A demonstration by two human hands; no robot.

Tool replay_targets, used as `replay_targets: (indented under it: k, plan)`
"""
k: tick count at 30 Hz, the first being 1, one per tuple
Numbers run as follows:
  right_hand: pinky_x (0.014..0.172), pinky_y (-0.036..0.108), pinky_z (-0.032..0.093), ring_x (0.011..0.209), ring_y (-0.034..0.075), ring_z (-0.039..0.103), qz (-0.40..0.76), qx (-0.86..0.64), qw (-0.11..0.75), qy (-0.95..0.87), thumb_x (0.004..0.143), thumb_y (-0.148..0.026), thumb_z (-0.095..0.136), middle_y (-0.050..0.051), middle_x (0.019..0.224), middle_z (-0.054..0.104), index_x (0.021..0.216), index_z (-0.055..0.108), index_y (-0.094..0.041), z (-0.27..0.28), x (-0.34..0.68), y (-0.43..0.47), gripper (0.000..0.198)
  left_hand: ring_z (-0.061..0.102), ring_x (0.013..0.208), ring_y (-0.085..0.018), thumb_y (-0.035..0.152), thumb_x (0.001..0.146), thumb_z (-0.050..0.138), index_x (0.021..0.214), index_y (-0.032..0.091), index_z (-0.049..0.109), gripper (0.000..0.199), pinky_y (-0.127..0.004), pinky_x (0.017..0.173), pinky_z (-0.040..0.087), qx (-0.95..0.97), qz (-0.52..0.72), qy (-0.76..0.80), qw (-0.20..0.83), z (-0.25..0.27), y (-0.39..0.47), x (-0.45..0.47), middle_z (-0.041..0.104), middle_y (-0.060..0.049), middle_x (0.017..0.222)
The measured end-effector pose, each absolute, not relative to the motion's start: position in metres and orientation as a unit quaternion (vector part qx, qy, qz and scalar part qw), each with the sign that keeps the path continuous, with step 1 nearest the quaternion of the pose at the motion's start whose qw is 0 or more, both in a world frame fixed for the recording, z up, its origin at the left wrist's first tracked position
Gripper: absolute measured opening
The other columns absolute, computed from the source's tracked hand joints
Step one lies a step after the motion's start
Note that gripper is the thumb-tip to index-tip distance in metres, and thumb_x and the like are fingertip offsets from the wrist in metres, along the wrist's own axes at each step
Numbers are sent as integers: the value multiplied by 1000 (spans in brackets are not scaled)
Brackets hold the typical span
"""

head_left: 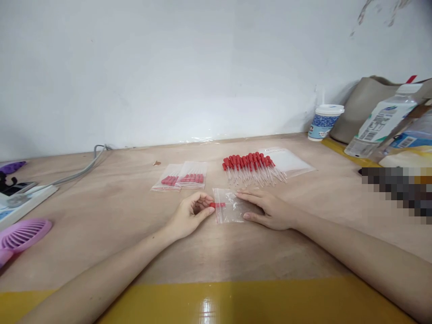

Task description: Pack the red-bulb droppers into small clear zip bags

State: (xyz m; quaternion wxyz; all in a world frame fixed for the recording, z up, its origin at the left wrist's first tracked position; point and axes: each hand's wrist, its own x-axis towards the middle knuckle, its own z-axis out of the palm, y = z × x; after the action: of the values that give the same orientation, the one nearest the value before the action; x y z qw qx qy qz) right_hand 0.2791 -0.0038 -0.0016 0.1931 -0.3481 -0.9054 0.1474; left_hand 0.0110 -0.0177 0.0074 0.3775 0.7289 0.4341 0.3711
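My left hand (193,213) is closed in a pinch on the red bulb of a dropper (218,205). The dropper lies partly inside a small clear zip bag (232,213), with its bulb across the mouth on the left. My right hand (270,209) is flat over the bag's right end, fingers and thumb stretched out and apart. Behind the bag lies a pile of droppers (249,163) with red bulbs and thin clear tubes. To the left, two filled zip bags (191,174) overlap, each holding several red-bulbed droppers.
More clear bags (286,161) lie behind the pile's right side. At the right stand a lidded paper cup (325,122), a tilted plastic bottle (383,121) and a grey bag (354,105). A pink fan (25,235) and a grey cable (79,173) are at the left. A wall closes off the back.
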Motion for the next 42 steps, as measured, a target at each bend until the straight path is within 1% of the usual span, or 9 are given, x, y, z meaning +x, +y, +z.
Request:
replay_targets:
  k: [6, 10, 14, 19, 23, 26, 32, 38, 42]
  plan:
    - [102, 47, 36, 124, 27, 43, 155, -331, 221, -904, 85, -50, 48, 11, 136, 46, 136, 41, -21, -5, 280, -3, 59, 56, 77, -14, 23, 76, 63, 91, 17, 52, 20, -29, 73, 45, 737, 382, 412, 375, 6, -13, 23, 60, -3, 86]
    - [100, 48, 37, 123, 27, 43, 149, -328, 217, -907, 86, -49, 48, 13, 136, 45, 137, 39, -22, -7, 279, -2, 59, 52, 66, -12, 22, 75, 62, 90, 20, 48, 21, -24, 63, 40, 743, 372, 438, 343, 5, -15, 30, 62, -1, 82]
    - [100, 47, 37, 125, 27, 42, 149, -330, 228, -904, 86, -48, 48, 13, 138, 42, 138, 37, -23, -7, 281, -3, 59, 41, 55, -9, 23, 73, 64, 84, 20, 46, 21, -21, 55, 34, 754, 355, 448, 324, 5, -13, 31, 55, 4, 71]
    - [102, 44, 38, 123, 25, 44, 144, -314, 236, -908, 82, -48, 55, 12, 136, 45, 136, 40, -20, -3, 294, 1, 63, 39, 54, -9, 24, 72, 65, 76, 19, 51, 15, -21, 53, 32, 754, 343, 484, 281, 4, -10, 24, 45, 6, 59]
    - [97, 43, 43, 116, 25, 50, 153, -317, 236, -906, 80, -47, 57, 12, 129, 52, 132, 44, -19, 1, 301, 3, 60, 41, 53, -10, 28, 71, 67, 63, 17, 54, 18, -21, 51, 33, 755, 334, 505, 252, 3, -11, 17, 50, 3, 58]
    - [96, 43, 43, 115, 25, 51, 157, -316, 232, -907, 81, -47, 56, 13, 127, 53, 131, 45, -19, 1, 300, 3, 59, 46, 56, -12, 31, 69, 69, 63, 18, 62, 16, -23, 52, 35, 770, 332, 491, 238, 1, -11, 13, 59, -1, 63]
    - [96, 43, 42, 115, 25, 51, 154, -300, 244, -909, 81, -45, 57, 12, 126, 54, 131, 45, -20, -1, 299, 4, 57, 52, 71, -18, 26, 74, 64, 76, 23, 72, 9, -27, 62, 40, 805, 309, 427, 274, 4, -9, 11, 63, -4, 68]
    - [97, 44, 42, 116, 25, 51, 149, -275, 292, -904, 82, -43, 56, 12, 124, 55, 127, 50, -22, -2, 292, 0, 50, 46, 60, -12, 25, 74, 61, 72, 18, 61, 7, -23, 57, 37, 791, 318, 407, 327, 10, -13, 14, 53, 1, 63]
    - [99, 45, 40, 117, 25, 50, 162, -271, 265, -911, 82, -44, 57, 11, 127, 55, 127, 51, -22, -4, 289, 0, 51, 45, 57, -10, 24, 71, 65, 75, 17, 55, 13, -20, 53, 36, 767, 333, 405, 371, 7, -11, 11, 51, 2, 63]
